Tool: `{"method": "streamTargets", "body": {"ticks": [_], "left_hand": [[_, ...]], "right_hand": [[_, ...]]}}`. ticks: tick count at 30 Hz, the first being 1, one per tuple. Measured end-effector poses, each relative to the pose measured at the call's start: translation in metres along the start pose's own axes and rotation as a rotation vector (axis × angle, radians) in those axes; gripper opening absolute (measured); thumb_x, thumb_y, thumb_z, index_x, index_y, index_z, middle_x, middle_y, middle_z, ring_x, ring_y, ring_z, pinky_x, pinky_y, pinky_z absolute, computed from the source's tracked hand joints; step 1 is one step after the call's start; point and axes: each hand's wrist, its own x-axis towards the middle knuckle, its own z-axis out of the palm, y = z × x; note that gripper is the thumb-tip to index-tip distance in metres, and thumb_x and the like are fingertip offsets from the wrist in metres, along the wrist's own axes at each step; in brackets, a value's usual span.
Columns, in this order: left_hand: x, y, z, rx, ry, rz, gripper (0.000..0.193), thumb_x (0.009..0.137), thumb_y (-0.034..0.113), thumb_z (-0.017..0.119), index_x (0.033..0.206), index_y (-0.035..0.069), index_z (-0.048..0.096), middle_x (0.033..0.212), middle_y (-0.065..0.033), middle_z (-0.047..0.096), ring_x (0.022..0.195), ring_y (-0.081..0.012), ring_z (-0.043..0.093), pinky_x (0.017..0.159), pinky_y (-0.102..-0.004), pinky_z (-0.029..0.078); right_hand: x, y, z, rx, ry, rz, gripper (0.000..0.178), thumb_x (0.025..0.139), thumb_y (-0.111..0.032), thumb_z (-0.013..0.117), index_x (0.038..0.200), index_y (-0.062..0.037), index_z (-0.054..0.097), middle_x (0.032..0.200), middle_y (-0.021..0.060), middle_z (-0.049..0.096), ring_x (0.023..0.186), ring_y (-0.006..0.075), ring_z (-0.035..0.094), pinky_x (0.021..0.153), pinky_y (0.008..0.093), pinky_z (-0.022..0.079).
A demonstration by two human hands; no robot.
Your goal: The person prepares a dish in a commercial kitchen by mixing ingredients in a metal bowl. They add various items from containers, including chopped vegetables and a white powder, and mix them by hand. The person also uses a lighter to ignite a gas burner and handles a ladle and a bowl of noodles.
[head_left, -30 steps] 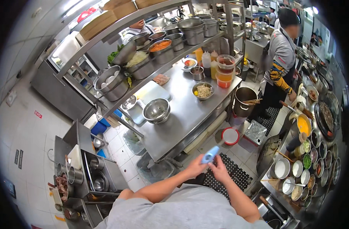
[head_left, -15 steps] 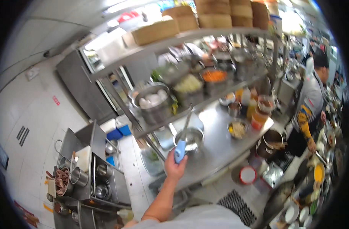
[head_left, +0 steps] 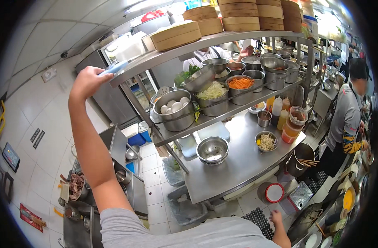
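Note:
My left hand [head_left: 89, 80] is raised at the end of the upper steel shelf [head_left: 164, 56]. Its fingers are closed on a blue-handled metal utensil [head_left: 115, 66], whose handle lies level with the shelf edge; the metal end is hard to make out now. At the lower right, my right hand [head_left: 275, 218] hangs low beside me, loosely open with nothing visible in it. A steel bowl [head_left: 213, 149] stands on the steel worktop [head_left: 238, 169]. Above it, the middle shelf carries a pot of eggs [head_left: 172, 108], shredded cabbage [head_left: 212, 91] and shredded carrot [head_left: 241, 84].
Bamboo steamers [head_left: 176, 36] line the upper shelf. Sauce bottles [head_left: 277, 106] and a bowl of noodle-like strands with yolk [head_left: 266, 141] stand on the worktop. Plastic bins [head_left: 189, 211] and a red-lidded tub [head_left: 274, 192] are on the floor. A co-worker [head_left: 346, 118] stands at the right.
My left hand has moved from above the steel bowl up and left to the upper shelf's end, carrying the blue-handled utensil. My right hand has come into view at the lower right.

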Motion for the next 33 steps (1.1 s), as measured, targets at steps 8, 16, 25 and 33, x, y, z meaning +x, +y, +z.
{"method": "streamTargets", "body": {"ticks": [8, 16, 25, 33], "left_hand": [[0.07, 0.014, 0.079, -0.429, -0.255, 0.038, 0.03, 0.083, 0.017, 0.057, 0.105, -0.001, 0.067, 0.08, -0.01, 0.067, 0.075, -0.0159, 0.065, 0.065, -0.0318, 0.051], [-0.021, 0.056, 0.119, -0.181, 0.707, 0.381, 0.041, 0.093, 0.032, 0.058, 0.119, 0.001, 0.062, 0.114, -0.0167, 0.064, 0.1, -0.025, 0.062, 0.088, -0.0341, 0.046], [-0.231, 0.428, 0.65, -1.242, -1.003, -0.41, 0.058, 0.09, 0.051, 0.061, 0.108, -0.004, 0.057, 0.083, -0.0116, 0.059, 0.063, -0.0203, 0.061, 0.05, -0.0312, 0.05], [-0.198, 0.425, 0.813, -1.426, -0.801, -0.12, 0.014, 0.087, 0.015, 0.061, 0.082, 0.003, 0.061, 0.081, -0.0111, 0.065, 0.062, -0.0223, 0.062, 0.052, -0.0357, 0.049]], "right_hand": [[-0.041, 0.065, -0.004, -0.498, 0.05, 0.027, 0.03, 0.085, -0.026, 0.058, 0.096, 0.0003, 0.068, 0.084, 0.0157, 0.069, 0.072, 0.024, 0.067, 0.063, 0.0378, 0.052], [-0.132, 0.277, -0.055, -1.083, -0.44, 0.031, 0.026, 0.086, -0.023, 0.059, 0.093, -0.0027, 0.072, 0.073, 0.0142, 0.068, 0.06, 0.0259, 0.066, 0.055, 0.0417, 0.053], [-0.214, 0.084, -0.08, -0.35, 0.197, 0.361, 0.04, 0.084, -0.028, 0.065, 0.113, -0.0005, 0.066, 0.107, 0.0199, 0.068, 0.1, 0.0316, 0.066, 0.088, 0.0374, 0.05], [-0.222, -0.058, -0.144, -0.042, 0.402, -0.035, 0.041, 0.092, -0.03, 0.061, 0.122, -0.0023, 0.059, 0.115, 0.0167, 0.066, 0.108, 0.0266, 0.064, 0.09, 0.036, 0.05]]}}
